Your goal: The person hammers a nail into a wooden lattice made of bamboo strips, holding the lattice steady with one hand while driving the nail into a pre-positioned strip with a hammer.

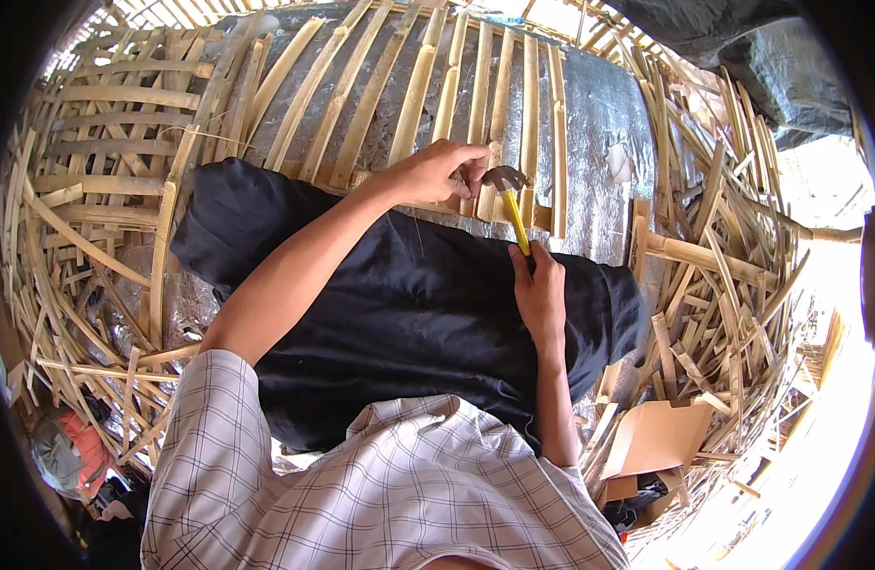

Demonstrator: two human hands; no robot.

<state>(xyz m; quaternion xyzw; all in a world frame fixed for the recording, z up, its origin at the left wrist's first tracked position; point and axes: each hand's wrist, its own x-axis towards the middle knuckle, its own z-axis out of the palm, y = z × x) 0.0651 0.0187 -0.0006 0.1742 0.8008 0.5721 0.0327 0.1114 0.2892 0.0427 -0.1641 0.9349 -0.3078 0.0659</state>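
Observation:
A row of bamboo slats point(418, 93) lies side by side in front of me, crossed near its close end by a bamboo strip point(540, 218). My right hand point(540, 293) grips a claw hammer point(515, 220) by its yellow handle. The dark hammer head is over the slats, just right of my left fingers. My left hand point(437, 173) is closed in a pinch above the cross strip. Whatever those fingertips hold, if anything, is too small to make out. Black cloth point(399, 294) covers my lap and legs, directly below both hands.
A woven bamboo panel point(114, 147) lies at the left. Loose bamboo strips point(713, 313) pile up on the right, beside an open cardboard box point(658, 437). Silvery sheeting point(604, 123) is spread beneath the slats. An orange and grey cloth point(81, 451) sits at the lower left.

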